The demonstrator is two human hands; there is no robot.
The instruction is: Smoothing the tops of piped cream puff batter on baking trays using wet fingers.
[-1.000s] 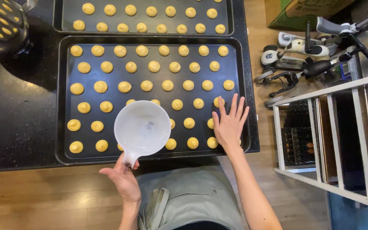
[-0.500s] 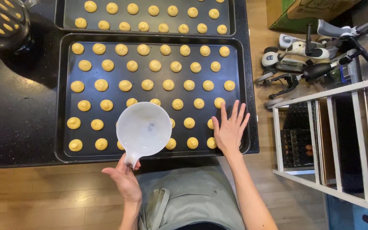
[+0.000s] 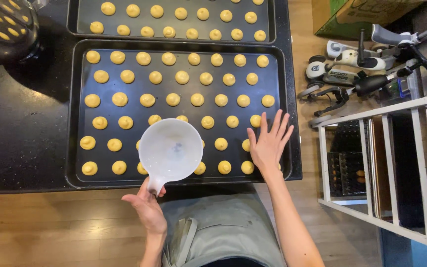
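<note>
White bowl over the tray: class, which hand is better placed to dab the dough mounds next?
Probably the right hand: it is free, spread flat over the dough mounds, while the left hand grips the white bowl handle.

We have one view only: our head camera looks straight down from well above onto the baking tray [image 3: 77, 113], black counter [image 3: 21, 128] and wooden floor [image 3: 50, 232].
</note>
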